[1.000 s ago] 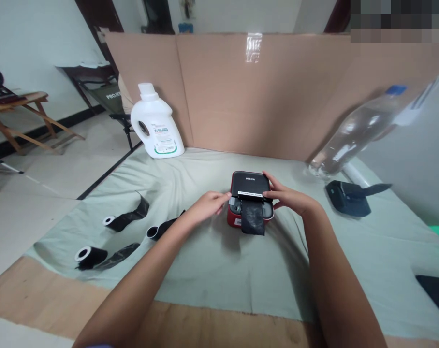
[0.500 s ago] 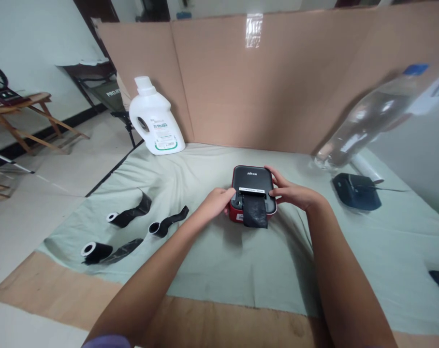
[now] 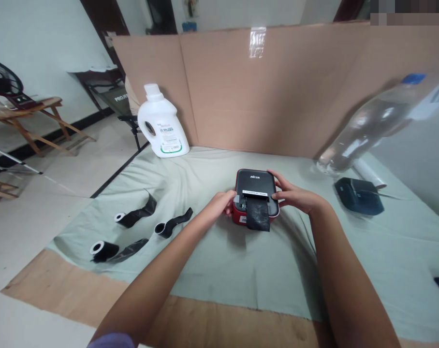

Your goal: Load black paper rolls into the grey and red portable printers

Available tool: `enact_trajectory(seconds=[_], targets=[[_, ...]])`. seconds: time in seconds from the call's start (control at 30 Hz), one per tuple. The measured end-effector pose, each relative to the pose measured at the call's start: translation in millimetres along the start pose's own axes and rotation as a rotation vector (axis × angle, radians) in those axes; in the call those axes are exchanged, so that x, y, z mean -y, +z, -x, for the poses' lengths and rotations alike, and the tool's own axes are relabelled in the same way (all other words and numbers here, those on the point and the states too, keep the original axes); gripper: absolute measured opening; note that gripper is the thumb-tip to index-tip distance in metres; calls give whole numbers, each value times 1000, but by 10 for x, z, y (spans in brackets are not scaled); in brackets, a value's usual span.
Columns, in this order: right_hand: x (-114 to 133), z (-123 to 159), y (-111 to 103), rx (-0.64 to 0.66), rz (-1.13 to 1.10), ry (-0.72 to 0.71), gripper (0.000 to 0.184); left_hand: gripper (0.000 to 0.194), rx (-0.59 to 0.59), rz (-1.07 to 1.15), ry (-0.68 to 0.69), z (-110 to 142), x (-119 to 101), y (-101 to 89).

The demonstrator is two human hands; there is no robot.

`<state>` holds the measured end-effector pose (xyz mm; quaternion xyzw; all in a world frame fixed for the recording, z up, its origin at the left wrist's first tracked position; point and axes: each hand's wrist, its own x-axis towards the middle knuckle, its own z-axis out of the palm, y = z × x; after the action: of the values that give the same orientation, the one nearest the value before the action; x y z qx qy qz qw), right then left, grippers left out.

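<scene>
A small box with a black lid and red sides [image 3: 256,182], which looks like a label printer, is held just above or on the green cloth; I cannot tell which. Out of its front slot hangs a short black strip [image 3: 257,215], with a white edge along the slot. My left hand [image 3: 224,202] grips the box's left side, thumb at the top edge and fingers curled below. On the right side, my right hand [image 3: 295,195] has its fingers against the wall and lid edge. Several black rolls with loose tails, one being a roll [image 3: 107,251], lie to the left.
A white jug [image 3: 165,128] and a cardboard panel [image 3: 263,106] stand at the back. To the right are a large clear bottle [image 3: 372,123], leaning, and a dark blue-black box [image 3: 360,195]. Bare wood [image 3: 219,314] shows along the front edge.
The camera view has shifted slightly, so everything sits a little lower and mostly further right. Both hands keep the same hold on the box.
</scene>
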<state>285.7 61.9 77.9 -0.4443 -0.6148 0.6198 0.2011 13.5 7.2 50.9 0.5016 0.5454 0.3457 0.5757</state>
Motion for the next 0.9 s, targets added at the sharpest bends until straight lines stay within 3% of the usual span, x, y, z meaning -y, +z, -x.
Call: enact_trajectory(seconds=[0.23, 0.4, 0.5, 0.57, 0.67, 0.77, 0.83, 0.9], targets=[[-59, -36, -62, 4, 31, 15, 92, 36, 28, 134, -21, -37, 59, 0], [-31, -9, -104, -26, 68, 50, 93, 40, 37, 21, -1, -35, 77, -28], [-110, 125, -72, -14, 101, 8, 86, 35, -49, -44, 27, -50, 58, -17], [-279, 245, 39, -13, 108, -127, 85, 34, -88, 19, 56, -75, 34, 27], [-646, 374, 354, -71, 93, -317, 86, 43, 15, 227, 80, -110, 8, 143], [-888, 339, 714, -285, 370, -438, 89, 49, 67, 380, 68, -122, -6, 212], [-847, 194, 895, -427, 544, -564, 86, 48, 43, 447, 54, -118, -56, 138], [-621, -48, 1027, -480, 633, -697, 78, 46, 19, 495, 70, -110, -172, -80]])
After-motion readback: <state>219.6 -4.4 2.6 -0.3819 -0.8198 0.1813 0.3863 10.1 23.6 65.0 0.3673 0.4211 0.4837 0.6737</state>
